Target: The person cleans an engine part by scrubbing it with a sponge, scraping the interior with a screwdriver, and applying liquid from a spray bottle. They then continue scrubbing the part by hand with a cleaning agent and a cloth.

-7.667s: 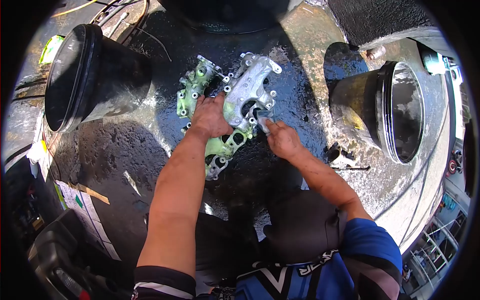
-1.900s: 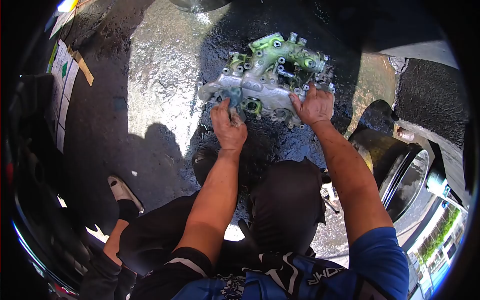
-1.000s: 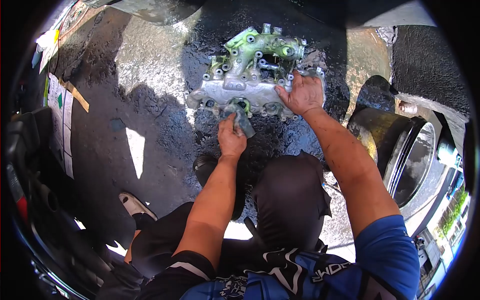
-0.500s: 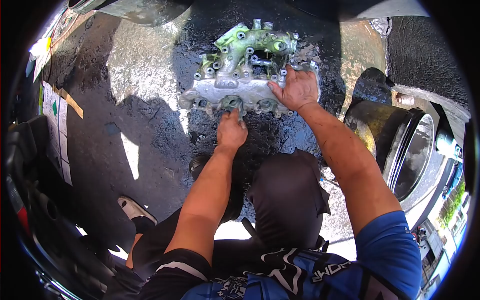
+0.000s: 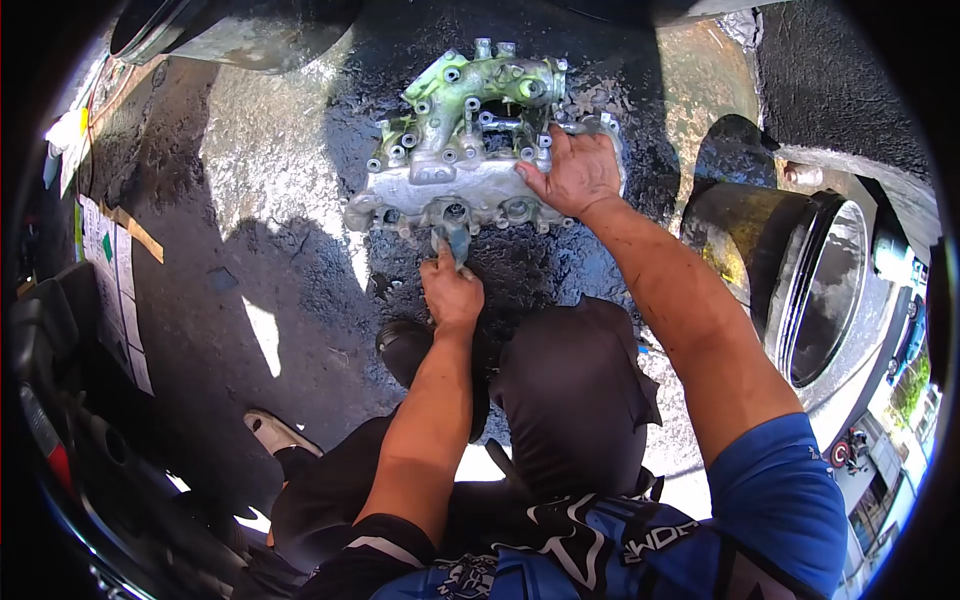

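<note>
A silvery cast-metal intake manifold [image 5: 410,183] lies on the dark, wet floor, with a yellow-green tint on its upper part. Several round ports line its near edge. My right hand [image 5: 583,176] grips its right end, thumb on the near face and fingers over the top. Just below a port on the near side, my left hand [image 5: 452,295] pinches a wet, grey-blue rag [image 5: 457,242]. The rag hangs at the port's lip; whether part of it is inside cannot be made out.
A dark drum [image 5: 800,270] lies on its side at the right. Another dark round container [image 5: 240,35] is at the upper left. White printed sheets [image 5: 115,280] lie at the left beside a black vehicle part [image 5: 60,380]. A slipper [image 5: 280,432] shows at the lower left.
My left hand has drawn back toward me from the port, and more of the rag now shows. My right hand keeps its hold on the manifold. The view has shifted slightly.
</note>
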Motion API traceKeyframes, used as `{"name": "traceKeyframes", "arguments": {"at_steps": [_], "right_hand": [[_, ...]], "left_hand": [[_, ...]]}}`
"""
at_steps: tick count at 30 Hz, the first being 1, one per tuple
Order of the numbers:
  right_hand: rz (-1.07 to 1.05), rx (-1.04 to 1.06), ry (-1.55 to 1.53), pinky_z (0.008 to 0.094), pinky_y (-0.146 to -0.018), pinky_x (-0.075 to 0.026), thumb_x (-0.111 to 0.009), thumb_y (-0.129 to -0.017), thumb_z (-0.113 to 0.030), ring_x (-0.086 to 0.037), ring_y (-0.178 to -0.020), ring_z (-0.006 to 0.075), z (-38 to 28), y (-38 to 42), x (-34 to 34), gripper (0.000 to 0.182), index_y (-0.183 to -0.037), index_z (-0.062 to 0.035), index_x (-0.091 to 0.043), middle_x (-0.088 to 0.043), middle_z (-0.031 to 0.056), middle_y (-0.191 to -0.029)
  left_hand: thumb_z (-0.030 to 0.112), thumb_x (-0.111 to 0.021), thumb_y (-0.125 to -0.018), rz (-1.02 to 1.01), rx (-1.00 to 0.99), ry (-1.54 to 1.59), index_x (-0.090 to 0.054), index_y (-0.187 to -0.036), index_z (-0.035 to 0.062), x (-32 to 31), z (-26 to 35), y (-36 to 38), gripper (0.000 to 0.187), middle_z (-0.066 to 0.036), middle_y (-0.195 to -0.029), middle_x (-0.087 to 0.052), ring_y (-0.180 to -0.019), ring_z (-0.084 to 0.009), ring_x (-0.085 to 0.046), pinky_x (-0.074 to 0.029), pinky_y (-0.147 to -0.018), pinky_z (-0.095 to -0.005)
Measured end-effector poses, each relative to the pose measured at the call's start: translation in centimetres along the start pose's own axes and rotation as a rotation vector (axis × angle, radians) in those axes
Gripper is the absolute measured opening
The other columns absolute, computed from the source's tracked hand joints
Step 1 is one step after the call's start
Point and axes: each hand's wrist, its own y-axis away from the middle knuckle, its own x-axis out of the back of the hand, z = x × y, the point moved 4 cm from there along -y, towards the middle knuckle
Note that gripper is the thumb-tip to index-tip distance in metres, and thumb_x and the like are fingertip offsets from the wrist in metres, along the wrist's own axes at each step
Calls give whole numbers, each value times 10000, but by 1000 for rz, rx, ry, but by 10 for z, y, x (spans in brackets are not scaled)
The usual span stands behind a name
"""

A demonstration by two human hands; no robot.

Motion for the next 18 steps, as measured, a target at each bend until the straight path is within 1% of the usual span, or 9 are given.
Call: {"name": "traceKeyframes", "arguments": {"at_steps": [1, 4, 5, 8, 9, 12, 13, 16, 18], "right_hand": [[7, 7, 7, 437, -993, -385, -452, -951, -726, -701, -960, 283, 0, 0, 0, 892, -1369, 51, -580, -752, 167, -962], [36, 12, 18, 434, -994, -385, -446, -953, -727, -701, -957, 280, 0, 1, -2, 892, -1369, 51, -582, -753, 162, -957], [14, 5, 14, 435, -993, -385, -447, -952, -727, -701, -957, 279, -1, 3, -3, 892, -1368, 51, -582, -753, 163, -958], [-10, 2, 10, 436, -991, -387, -454, -948, -725, -700, -959, 278, -1, 1, 2, 890, -1365, 51, -583, -752, 164, -959], [-4, 2, 2, 437, -989, -389, -460, -946, -723, -700, -959, 278, -1, 2, 1, 888, -1363, 51, -585, -752, 164, -958], [11, 1, 7, 436, -986, -392, -484, -941, -710, -699, -964, 276, 1, -2, 3, 875, -1361, 51, -587, -751, 160, -964], [28, 5, 12, 435, -986, -392, -490, -940, -706, -698, -964, 276, 1, -1, 2, 871, -1359, 51, -589, -751, 159, -967], [61, 9, -3, 437, -984, -394, -510, -939, -685, -699, -960, 277, -1, 3, -2, 848, -1351, 51, -599, -749, 161, -968], [26, -7, 3, 438, -982, -395, -511, -941, -677, -699, -959, 277, -1, 0, 1, 840, -1353, 49, -600, -749, 163, -966]], "left_hand": [[43, -604, -855, 164, -30, 189, -455, -1536, 44, -1, -2, 1, 698, -270, -1182, -544, -1061, -437, -583, -491, -963, -469], [29, -609, -842, 166, -177, 422, -432, -1539, 4, -15, 45, -11, 720, -273, -1201, -530, -1077, -451, -571, -482, -983, -471], [15, -607, -842, 259, -190, 448, -424, -1536, -13, -22, 60, -1, 718, -269, -1207, -528, -1104, -449, -564, -476, -998, -459], [7, -609, -843, 106, -279, 318, -432, -1530, -15, -28, 45, 20, 709, -278, -1220, -533, -1132, -449, -552, -466, -1011, -447], [1, -591, -847, 53, -319, 315, -438, -1493, -84, -27, 34, 27, 670, -309, -1216, -533, -1120, -460, -529, -452, -1043, -470], [-4, -612, -841, 277, -397, 445, -459, -1481, -79, -7, 38, 36, 662, -325, -1223, -519, -1122, -486, -514, -442, -1033, -505], [-16, -627, -824, 386, -550, 277, -492, -1451, -77, -1, 50, 29, 644, -327, -1202, -513, -1100, -492, -512, -422, -1024, -527], [-12, -637, -809, 372, -446, 247, -517, -1432, -56, 9, 93, -11, 636, -319, -1174, -511, -1080, -483, -510, -403, -1021, -524], [1, -656, -755, 385, -563, 225, -552, -1422, 9, 3, 103, -17, 675, -266, -1142, -546, -1083, -459, -514, -398, -1007, -544]]}}
